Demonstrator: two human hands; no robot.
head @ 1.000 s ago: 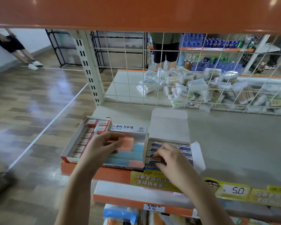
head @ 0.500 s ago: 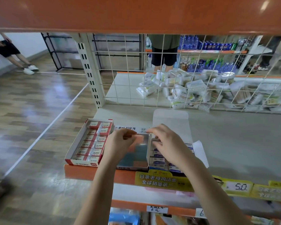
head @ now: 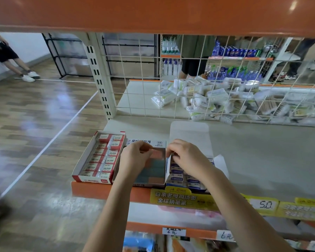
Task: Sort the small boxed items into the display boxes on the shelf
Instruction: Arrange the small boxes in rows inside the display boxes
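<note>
Three open display boxes stand side by side at the shelf's front left. The left red display box (head: 84, 176) holds rows of red-and-white 2B erasers (head: 105, 159). The middle display box (head: 162, 144) holds orange and teal erasers (head: 156, 169). The right display box (head: 189, 135), its lid flap upright, holds blue-and-white erasers (head: 178, 176). My left hand (head: 135, 159) is over the middle box, thumb and forefinger pinching at its rear edge. My right hand (head: 188, 157) curls its fingers over the rear left corner of the right box. What lies under both sets of fingertips is hidden.
The grey shelf board (head: 262, 160) stretches right of the boxes. A wire grid (head: 198, 84) backs it, with piled white packets (head: 216, 100) behind. An orange shelf (head: 153, 13) hangs close overhead. Yellow price labels (head: 267, 204) line the front edge. People stand in the aisles beyond.
My right hand left the front rows of the right box and moved to its rear left corner. My left hand slid from the middle box's left side toward its rear edge.
</note>
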